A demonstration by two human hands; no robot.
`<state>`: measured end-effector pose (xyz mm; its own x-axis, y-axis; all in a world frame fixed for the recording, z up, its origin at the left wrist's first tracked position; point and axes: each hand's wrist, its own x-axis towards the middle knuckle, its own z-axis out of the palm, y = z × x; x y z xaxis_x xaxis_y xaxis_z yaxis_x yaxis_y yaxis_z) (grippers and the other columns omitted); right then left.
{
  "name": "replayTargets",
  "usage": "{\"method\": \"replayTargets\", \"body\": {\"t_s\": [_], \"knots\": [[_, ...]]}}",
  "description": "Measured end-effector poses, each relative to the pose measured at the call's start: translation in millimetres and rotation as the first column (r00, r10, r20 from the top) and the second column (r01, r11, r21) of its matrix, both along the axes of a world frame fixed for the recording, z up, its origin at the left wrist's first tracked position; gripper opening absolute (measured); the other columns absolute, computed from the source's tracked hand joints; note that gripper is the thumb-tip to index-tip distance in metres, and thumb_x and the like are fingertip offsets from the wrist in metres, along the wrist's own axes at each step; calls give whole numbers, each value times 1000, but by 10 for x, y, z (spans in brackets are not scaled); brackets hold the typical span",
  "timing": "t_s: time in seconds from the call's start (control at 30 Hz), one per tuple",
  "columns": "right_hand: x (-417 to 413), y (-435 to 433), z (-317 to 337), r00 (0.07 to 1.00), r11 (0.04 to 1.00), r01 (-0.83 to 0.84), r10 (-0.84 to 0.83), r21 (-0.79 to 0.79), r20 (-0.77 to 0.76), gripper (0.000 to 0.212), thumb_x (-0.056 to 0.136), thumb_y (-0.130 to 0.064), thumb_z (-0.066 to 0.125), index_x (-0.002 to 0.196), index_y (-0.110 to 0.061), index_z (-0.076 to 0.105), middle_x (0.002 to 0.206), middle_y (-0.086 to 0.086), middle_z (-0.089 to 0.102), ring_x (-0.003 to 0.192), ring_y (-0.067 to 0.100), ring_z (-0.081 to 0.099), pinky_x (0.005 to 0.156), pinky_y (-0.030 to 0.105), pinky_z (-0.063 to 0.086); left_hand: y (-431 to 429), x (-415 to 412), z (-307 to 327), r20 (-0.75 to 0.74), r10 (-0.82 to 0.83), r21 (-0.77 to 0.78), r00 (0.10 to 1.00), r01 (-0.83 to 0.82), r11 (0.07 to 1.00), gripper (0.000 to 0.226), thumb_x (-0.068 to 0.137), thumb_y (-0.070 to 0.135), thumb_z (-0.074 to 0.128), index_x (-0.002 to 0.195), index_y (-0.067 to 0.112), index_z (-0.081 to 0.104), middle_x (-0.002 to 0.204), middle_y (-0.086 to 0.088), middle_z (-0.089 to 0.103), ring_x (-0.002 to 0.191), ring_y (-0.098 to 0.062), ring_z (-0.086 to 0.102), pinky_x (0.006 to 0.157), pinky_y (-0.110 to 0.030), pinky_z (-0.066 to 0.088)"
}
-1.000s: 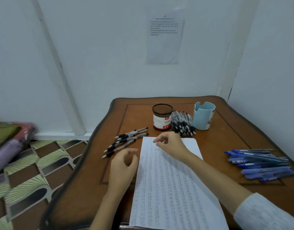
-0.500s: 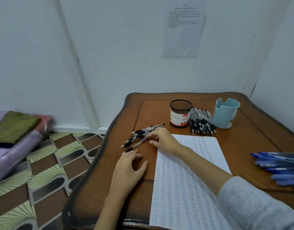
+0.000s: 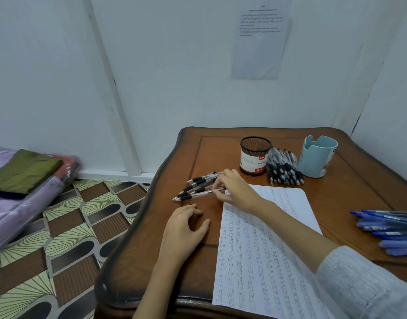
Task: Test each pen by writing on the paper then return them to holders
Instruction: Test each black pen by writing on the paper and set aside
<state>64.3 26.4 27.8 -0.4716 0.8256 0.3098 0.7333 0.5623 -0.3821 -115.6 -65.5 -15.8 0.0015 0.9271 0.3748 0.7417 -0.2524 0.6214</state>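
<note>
The wooden worktop (image 3: 165,249) fills the corner of the room, and across its near half lies the paper (image 3: 262,261), already covered in rows of test scribbles. Blue pens (image 3: 391,231) lie heaped at the right edge. At the back stand a black mesh holder (image 3: 255,157) and a light blue holder (image 3: 317,157), both apparently empty, with a bundle of black pens (image 3: 284,168) lying between them. Just left of the paper's top corner sits a small cluster of black-grip pens (image 3: 197,187). The right hand (image 3: 234,187) reaches over it, fingers closing on the ends of one or two pens, not yet lifted. The left hand (image 3: 186,229) rests loosely curled and holding nothing on the wood. I'd say a pen is being picked for testing; next comes lifting one clear of its neighbours and bringing its tip to the sheet.
</note>
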Motion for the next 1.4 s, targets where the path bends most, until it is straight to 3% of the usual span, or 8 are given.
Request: {"method": "replayTargets", "body": {"t_s": [0.23, 0.37, 0.43, 0.63, 0.97, 1.07, 1.23, 1.4], "knots": [[233, -332, 432, 526, 929, -87, -264, -359, -809, 21, 87, -29, 67, 93, -9, 70, 88, 1, 69, 83, 10, 63, 76, 19, 53, -9, -3, 29, -6, -4, -17, 1000, 4, 1000, 28, 83, 38, 71, 106, 24, 69, 127, 9, 60, 121, -1, 47, 99, -17, 35], [486, -457, 577, 16, 847, -323, -441, -422, -897, 28, 87, -39, 57, 96, -13, 64, 77, -1, 62, 73, 12, 61, 73, 26, 54, -49, 21, 76, -26, -7, -3, 1000, 7, 1000, 25, 85, 35, 69, 107, 25, 68, 124, 9, 61, 118, -2, 49, 94, -17, 37], [599, -519, 563, -81, 811, -378, -509, -446, -857, 30, 93, -44, 50, 100, -19, 63, 64, -4, 53, 53, 7, 49, 50, 17, 45, -80, 39, 109, -43, -54, 29, 998, 55, 998, 22, 85, 32, 68, 107, 26, 68, 119, 11, 63, 111, 0, 52, 91, -17, 41], [916, -708, 498, -165, 735, -467, -618, -491, -769, 35, 96, -43, 43, 80, -18, 62, 42, -7, 29, 32, 4, 20, 35, 18, 9, -177, 102, 178, -116, -121, 172, 986, 140, 975, 15, 83, 25, 72, 98, 21, 72, 101, 10, 68, 92, 4, 55, 80, -4, 37], [1341, -926, 522, -111, 722, -415, -644, -553, -757, 29, 94, -19, 51, 114, 1, 57, 99, 17, 61, 41, 4, 48, 36, 10, 35, -176, 481, 179, -115, -224, 134, 968, 238, 962, 41, 84, 53, 46, 99, 23, 70, 102, 15, 66, 96, 1, 55, 84, -20, 42], [1486, -958, 386, -48, 614, -421, -750, -668, -660, 60, 100, -45, 30, 115, 5, 60, 85, 17, 63, 58, 16, 53, 40, 19, 42, -113, 671, 196, -60, -256, 78, 965, 260, 962, 38, 86, 51, 52, 109, 25, 67, 112, 15, 63, 105, 1, 52, 93, -26, 40], [1612, -999, 181, -57, 617, -290, -774, -731, -631, 41, 94, -38, 56, 100, 2, 63, 62, 8, 57, 45, 8, 48, 37, 13, 38, -7, 767, 131, -92, -348, -68, 933, 343, 937, 36, 89, 47, 57, 119, 28, 62, 133, 14, 55, 123, -1, 45, 108, -35, 34], [1578, -979, 20, 141, 667, 141, -745, -731, -652, 29, 85, -29, 71, 74, -7, 57, 55, 4, 51, 38, 8, 40, 34, 16, 29, -4, 779, 132, -89, -378, -175, 922, 359, 917, 49, 78, 49, 47, 123, 34, 59, 144, 14, 45, 133, -3, 36, 113, -38, 25]]}}
